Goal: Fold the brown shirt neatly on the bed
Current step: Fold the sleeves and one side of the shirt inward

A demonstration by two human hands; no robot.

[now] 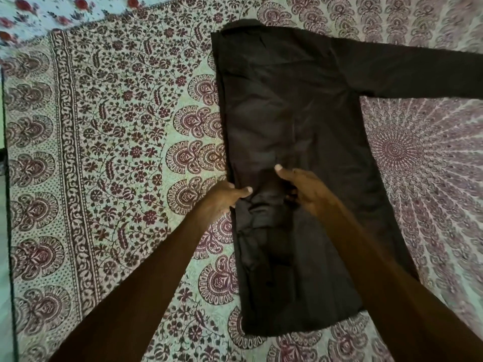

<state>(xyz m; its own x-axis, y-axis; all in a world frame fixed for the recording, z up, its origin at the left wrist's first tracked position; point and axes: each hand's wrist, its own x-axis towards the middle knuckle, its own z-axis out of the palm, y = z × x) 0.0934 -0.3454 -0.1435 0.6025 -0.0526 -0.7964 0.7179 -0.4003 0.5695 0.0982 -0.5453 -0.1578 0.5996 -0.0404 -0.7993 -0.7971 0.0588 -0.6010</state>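
The dark brown shirt [292, 113] lies flat on the bed, collar at the far end and hem near me. Its left side is folded in over the body, and the other sleeve [418, 71] stretches out to the right. My left hand [224, 197] sits at the shirt's left edge, thumb on the cloth and fingers curled under a bunched fold. My right hand [300, 189] is over the middle of the shirt, one finger pointing forward and the others curled into the same bunched cloth.
A printed bedsheet [117, 152] with maroon floral and paisley patterns covers the bed all around the shirt. A second white cloth with red flowers [52, 14] lies at the far left. The bed's left edge [7, 231] runs down the frame's left side.
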